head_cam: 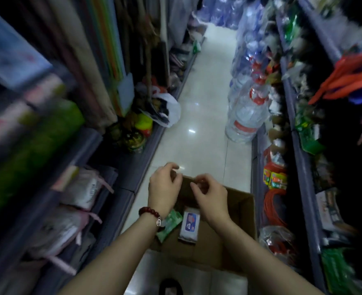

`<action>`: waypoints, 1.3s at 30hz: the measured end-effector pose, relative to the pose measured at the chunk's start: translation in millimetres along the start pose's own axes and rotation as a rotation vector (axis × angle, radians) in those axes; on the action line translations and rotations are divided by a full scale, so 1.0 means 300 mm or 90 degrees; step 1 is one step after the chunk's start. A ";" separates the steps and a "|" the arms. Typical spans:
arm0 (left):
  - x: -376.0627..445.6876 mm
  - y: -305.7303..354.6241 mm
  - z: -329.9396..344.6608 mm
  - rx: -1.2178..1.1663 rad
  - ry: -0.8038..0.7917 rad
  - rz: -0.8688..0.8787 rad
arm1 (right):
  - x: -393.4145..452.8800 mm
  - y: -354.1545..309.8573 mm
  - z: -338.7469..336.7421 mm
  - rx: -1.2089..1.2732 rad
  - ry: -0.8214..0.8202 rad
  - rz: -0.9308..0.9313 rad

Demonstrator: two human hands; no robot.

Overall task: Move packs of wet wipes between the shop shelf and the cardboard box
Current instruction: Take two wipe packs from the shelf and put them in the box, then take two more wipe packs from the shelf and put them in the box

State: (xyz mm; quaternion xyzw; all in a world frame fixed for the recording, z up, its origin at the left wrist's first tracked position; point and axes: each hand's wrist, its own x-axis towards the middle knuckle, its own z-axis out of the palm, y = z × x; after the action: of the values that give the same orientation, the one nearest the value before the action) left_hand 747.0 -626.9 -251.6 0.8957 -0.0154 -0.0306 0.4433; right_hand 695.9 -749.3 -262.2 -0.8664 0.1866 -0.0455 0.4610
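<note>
An open cardboard box (242, 207) stands on the aisle floor below me. Inside it lie a green pack of wet wipes (169, 225) and, to its right, a white pack with a blue label (189, 227). My left hand (164, 188), with a bead bracelet on its wrist, hovers over the box's far left corner with loosely curled fingers and holds nothing visible. My right hand (211, 198) is beside it, curled fingertips at the top edge of the far flap (186, 182). Whether it pinches the flap is unclear.
Shop shelves (120, 167) line the left side with bagged goods and green packs, blurred by motion. Another shelf (301, 158) on the right holds mixed wares. Large water bottles (246, 118) stand on the tiled floor (201, 107) ahead at the right, and a white plastic bag (169, 111) at the left.
</note>
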 end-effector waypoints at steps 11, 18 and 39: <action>-0.267 0.408 -0.856 -0.032 0.295 0.043 | -0.264 -0.897 -0.171 0.132 -0.056 -0.252; -0.484 0.468 -1.143 -0.004 0.491 -0.001 | -0.442 -1.219 -0.121 0.162 -0.216 -0.443; -1.400 0.201 -1.344 0.053 0.770 -0.268 | -1.222 -1.293 0.164 0.129 -0.606 -0.640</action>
State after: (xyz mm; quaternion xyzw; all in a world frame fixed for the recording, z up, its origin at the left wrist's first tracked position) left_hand 355.8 -320.7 57.7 0.7551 0.4122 0.3944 0.3230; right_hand 477.9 -381.0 60.3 -0.7263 -0.4642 0.1142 0.4940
